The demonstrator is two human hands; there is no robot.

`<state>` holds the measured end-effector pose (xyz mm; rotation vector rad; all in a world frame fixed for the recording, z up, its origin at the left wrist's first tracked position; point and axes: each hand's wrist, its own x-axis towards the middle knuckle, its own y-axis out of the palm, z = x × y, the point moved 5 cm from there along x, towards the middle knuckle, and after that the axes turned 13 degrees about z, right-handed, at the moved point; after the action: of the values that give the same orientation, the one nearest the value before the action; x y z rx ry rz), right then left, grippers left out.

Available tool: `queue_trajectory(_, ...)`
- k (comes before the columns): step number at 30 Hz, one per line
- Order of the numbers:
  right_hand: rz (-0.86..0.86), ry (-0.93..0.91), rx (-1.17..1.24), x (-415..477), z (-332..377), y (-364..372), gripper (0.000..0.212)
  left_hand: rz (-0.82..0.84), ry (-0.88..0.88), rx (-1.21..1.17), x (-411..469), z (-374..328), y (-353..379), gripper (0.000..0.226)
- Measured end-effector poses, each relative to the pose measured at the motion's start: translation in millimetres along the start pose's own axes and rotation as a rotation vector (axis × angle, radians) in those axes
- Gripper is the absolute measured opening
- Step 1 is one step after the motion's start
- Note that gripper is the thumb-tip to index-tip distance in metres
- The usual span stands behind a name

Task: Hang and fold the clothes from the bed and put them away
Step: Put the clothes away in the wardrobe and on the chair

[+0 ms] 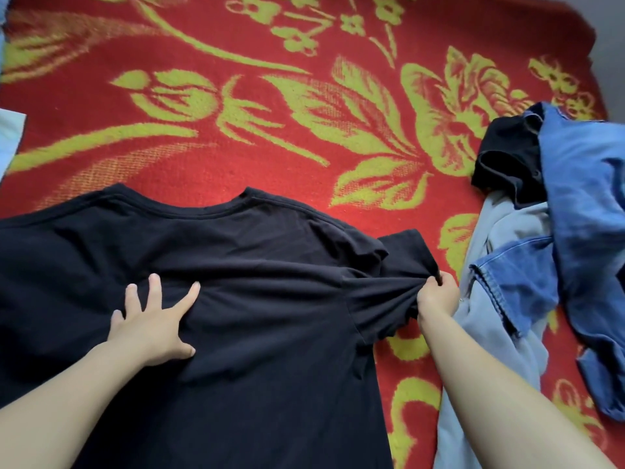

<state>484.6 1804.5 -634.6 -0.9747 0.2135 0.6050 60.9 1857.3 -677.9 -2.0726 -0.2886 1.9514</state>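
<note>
Black jersey fills the lower left of our view. The black T-shirt (257,299) runs off the left and bottom edges, so we cannot see its hem or its far sleeve. It lies spread on a red blanket (270,130) with yellow-green flowers, neckline pointing away from us, the cloth plain and dark with soft creases fanning toward its right side.

Our left hand (155,328) lies flat on the middle of the shirt, fingers (154,289) straight and spread, pressing the fabric down and gripping nothing. Our right hand (438,296) is curled round the near sleeve (382,299), bunching it at the shirt's right edge. Most of those fingers are hidden behind the knuckles and the gathered cloth.

To the right is a heap of clothes, partly cut off by the frame. A blue denim garment (581,198) lies on top, a pale blue garment (500,316) under it, and a small black garment (507,154) at the far end. We cannot tell what kind of garment each one is. At the left edge a strip of pale blue cloth (10,137) shows, too little to identify.
</note>
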Motion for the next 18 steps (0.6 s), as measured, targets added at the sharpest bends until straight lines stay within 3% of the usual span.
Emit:
queue_trajectory(3, -0.001, 0.109, -0.371, -5.7, -0.9, 3.1, 0.032, 0.011, 0.002, 0.002, 0.0, 0.2, -0.2, 0.104)
queue_trajectory(5, -0.057, 0.0, -0.65, -13.3, 17.5, 8.6, 0.045, 0.002, -0.002, 0.007, 0.7, 0.1, 0.7, 0.105)
queue_trajectory(6, -0.054, -0.143, -0.745, -16.6, 33.0, 16.8, 0.048, -0.002, -0.005, 0.011, 0.5, 0.4, 1.2, 0.105)
queue_trajectory(9, 0.276, -0.557, -0.94, -27.5, 71.0, 66.0, 0.052, 0.013, -0.002, 0.005, 1.7, 1.3, 1.6, 0.105)
queue_trajectory(11, 0.494, -0.566, -0.996, -30.5, 78.8, 88.0, 0.054, 0.031, 0.01, -0.01, 2.3, 1.2, 0.8, 0.105)
queue_trajectory(12, 0.508, -0.536, -1.025, -28.1, 80.1, 91.2, 0.052, 0.042, 0.017, -0.017, 2.7, 1.1, -0.1, 0.105)
queue_trajectory(15, 0.353, -0.524, -1.09, -15.5, 94.3, 86.0, 0.031, 0.077, 0.039, -0.041, 3.8, 1.9, -4.1, 0.104)
queue_trajectory(18, 0.028, -0.575, -0.986, -0.9, 115.9, 63.9, 0.027, 0.106, 0.056, -0.066, 4.3, 2.5, -7.9, 0.102)
